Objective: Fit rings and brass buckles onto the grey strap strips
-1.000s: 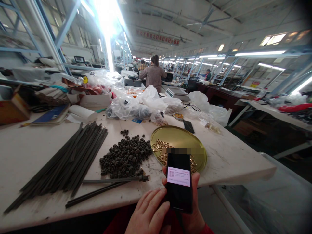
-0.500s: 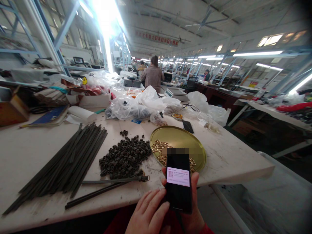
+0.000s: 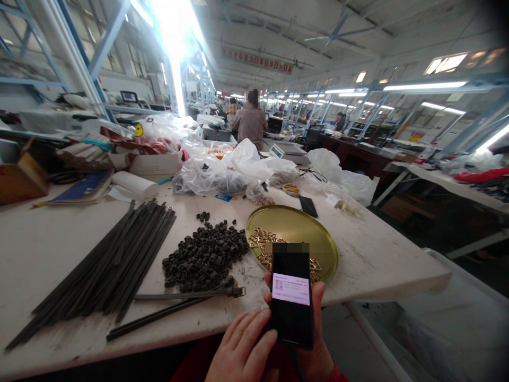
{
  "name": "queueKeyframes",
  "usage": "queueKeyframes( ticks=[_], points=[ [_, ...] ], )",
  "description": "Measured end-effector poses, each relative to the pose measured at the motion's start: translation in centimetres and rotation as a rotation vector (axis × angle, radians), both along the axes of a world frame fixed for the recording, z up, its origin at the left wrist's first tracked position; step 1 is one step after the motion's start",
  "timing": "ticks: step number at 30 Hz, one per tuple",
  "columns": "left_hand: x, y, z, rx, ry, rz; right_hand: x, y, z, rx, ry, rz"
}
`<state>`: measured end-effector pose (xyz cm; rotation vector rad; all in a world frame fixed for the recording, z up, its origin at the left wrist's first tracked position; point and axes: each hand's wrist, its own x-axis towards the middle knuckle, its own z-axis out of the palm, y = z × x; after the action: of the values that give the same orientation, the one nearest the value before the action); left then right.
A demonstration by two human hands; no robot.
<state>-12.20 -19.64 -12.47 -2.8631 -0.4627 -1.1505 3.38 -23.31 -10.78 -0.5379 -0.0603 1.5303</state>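
Observation:
A dark smartphone [image 3: 292, 323] with a lit white panel on its screen is held upright in my right hand [image 3: 318, 334], fingers round its back and thumb along its right edge. My left hand [image 3: 242, 345] lies against the phone's lower left side, its fingers stretched out and holding nothing. Behind the phone a round gold tray [image 3: 306, 223] carries many small gold buckles [image 3: 264, 239], partly hidden by the phone. To the left are a heap of small dark loops [image 3: 207, 254], a strap with a buckle [image 3: 191, 294] and a bundle of long dark straps [image 3: 107, 260].
Clear plastic bags [image 3: 234, 167] crowd the back of the white table [image 3: 377, 254]. A black flat object [image 3: 308, 207] lies behind the tray. At the left are a white roll [image 3: 135, 185], a blue notebook [image 3: 81, 188] and a box [image 3: 22, 178]. A person [image 3: 251, 124] stands farther off, back turned.

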Motion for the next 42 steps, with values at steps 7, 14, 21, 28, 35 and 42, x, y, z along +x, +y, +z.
queueKeyframes(
  ticks=[7,14,21,28,35,42],
  points=[
    [0.0,0.3,-0.5,0.006,-0.001,-0.004,-0.6,0.4,0.9,-0.027,-0.073,-0.02],
    [0.1,0.5,-0.6,-0.006,0.017,0.008,-0.3,1.1,0.5,-0.041,-0.085,-0.015],
    [0.3,0.9,-1.1,-0.019,0.013,-0.003,0.5,1.4,-0.9,-0.035,-0.065,0.0],
    [0.6,1.1,-1.4,-0.008,0.033,0.012,0.9,1.6,-1.7,0.017,0.018,0.016],
    [1.1,1.6,-1.6,-0.013,0.033,0.002,1.6,2.2,-2.5,-0.001,0.04,0.049],
    [1.1,1.9,-2.4,-0.055,0.07,-0.008,1.7,2.5,-2.7,0.011,0.095,0.038]
  ],
)
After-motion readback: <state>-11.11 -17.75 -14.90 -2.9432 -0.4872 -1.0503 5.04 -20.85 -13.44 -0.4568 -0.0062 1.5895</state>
